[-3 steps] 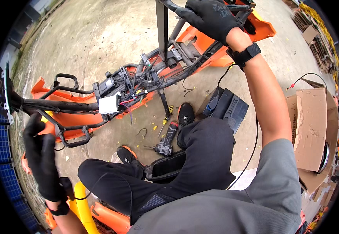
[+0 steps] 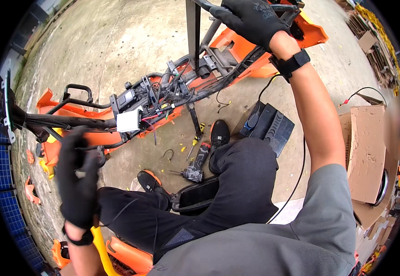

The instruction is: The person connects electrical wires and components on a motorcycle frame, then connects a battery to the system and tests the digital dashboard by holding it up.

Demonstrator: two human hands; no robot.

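My right hand (image 2: pixel 255 20), in a black glove, is closed round a black tube at the far end of a scooter frame (image 2: pixel 76 123). My left hand (image 2: pixel 78 179), also gloved, is raised near the frame's left end, fingers apart and holding nothing. Orange body panels (image 2: pixel 229 43) are fitted along the frame. Its middle carries a tangle of wires (image 2: pixel 172 85) and a white box (image 2: pixel 128 121). On the floor beneath lie a cordless drill (image 2: pixel 195 168) and a yellow-handled screwdriver (image 2: pixel 197 135).
A black box (image 2: pixel 275 129) with a cable stands right of my feet. Near my shins is a black open tray (image 2: pixel 195 195). A cardboard box (image 2: pixel 367 152) stands at the right, beside a blurred shape. Loose orange parts (image 2: pixel 32 191) lie at the left, near blue panels (image 2: pixel 2 170).
My left hand has moved right and slightly downward, nearer my knee. A blurred shape now shows beside the cardboard box. My right hand keeps its hold on the frame.
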